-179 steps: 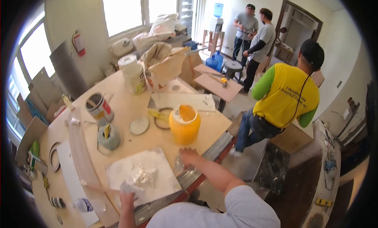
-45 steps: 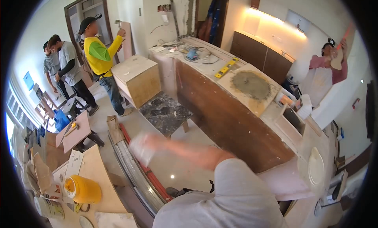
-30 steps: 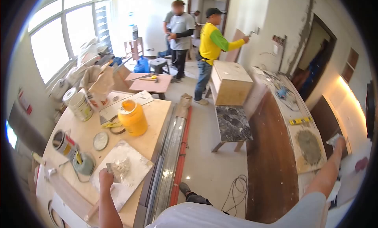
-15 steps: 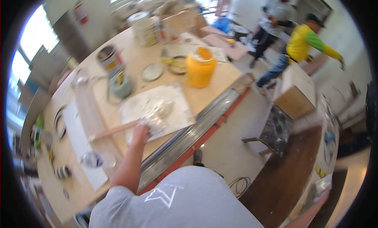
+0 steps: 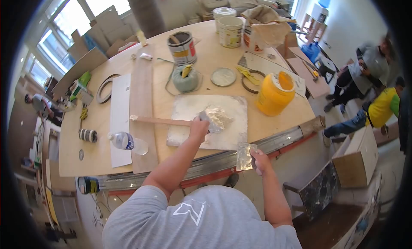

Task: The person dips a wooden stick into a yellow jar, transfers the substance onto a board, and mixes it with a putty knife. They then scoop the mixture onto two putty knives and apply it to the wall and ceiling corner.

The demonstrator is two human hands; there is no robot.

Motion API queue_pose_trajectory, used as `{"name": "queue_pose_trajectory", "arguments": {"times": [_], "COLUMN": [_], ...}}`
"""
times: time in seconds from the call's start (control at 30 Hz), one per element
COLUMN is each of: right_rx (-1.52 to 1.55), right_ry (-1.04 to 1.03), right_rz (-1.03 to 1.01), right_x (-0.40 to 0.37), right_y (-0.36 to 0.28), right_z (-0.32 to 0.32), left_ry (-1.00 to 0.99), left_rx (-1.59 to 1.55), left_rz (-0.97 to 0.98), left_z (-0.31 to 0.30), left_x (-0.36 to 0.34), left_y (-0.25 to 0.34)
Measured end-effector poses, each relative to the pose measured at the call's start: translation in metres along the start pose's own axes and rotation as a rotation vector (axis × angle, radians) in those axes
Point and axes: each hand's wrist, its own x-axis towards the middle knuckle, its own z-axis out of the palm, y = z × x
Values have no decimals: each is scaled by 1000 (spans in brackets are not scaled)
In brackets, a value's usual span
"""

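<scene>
Left hand [image 5: 198,128] is gripping a metal blade [image 5: 208,121] at the pale paste [image 5: 219,117] on the white board [image 5: 184,138], while the right hand [image 5: 261,162] is holding a shiny flat plate [image 5: 245,157] by the board's near edge. Right of the board, a yellow tub [image 5: 274,95] is standing; beyond it, an open can [image 5: 183,50] is sitting.

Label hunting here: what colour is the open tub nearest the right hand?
Orange-yellow tub, clearest in the head view.
</scene>
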Motion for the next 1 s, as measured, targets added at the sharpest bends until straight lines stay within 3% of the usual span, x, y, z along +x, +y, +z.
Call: {"name": "queue_pose_trajectory", "arguments": {"times": [0.03, 0.13, 0.27, 0.33, 0.4, 0.47, 0.57, 0.67, 0.8, 0.9, 0.97, 1.0], "right_rx": [3, -123, -166, -146, 1, 44, -98, -107, -91, -154, -220, -127], "right_ry": [-65, -20, 31, 65, -2, -37, -17, -4, -26, 39, 82, 42], "right_rz": [32, 96, 24, 54, 40, 59, -38, 1, -21, -42, -41, -30], "right_x": [15, 23, 43, 42, 34, 35, 41, 49, 46, 43, 45, 48], "right_y": [2, -3, 26, 29, 13, 10, 17, 23, 24, 24, 24, 28], "right_z": [6, 26, 13, 10, 28, 30, 24, 19, 19, 22, 21, 19], "left_ry": [10, -22, -351, -469, -443, -544, -451, -323, -435, -485, -424, -274], "left_rx": [47, 512, 1060, 1151, 1111, 1103, 1039, 1066, 1117, 935, 823, 680], "left_rz": [0, 555, 777, 672, 663, 574, 544, 626, 585, 433, 389, 354], "left_z": [-7, -15, -13, -13, -12, -33, -42, -29, -2, -29, -51, -58], "left_x": [5, 8, -9, -5, 5, 7, 25, 20, 1, 11, 13, 11], "left_y": [13, 44, 52, 22, -10, 23, 51, 67, 26, 33, 39, 30]}}
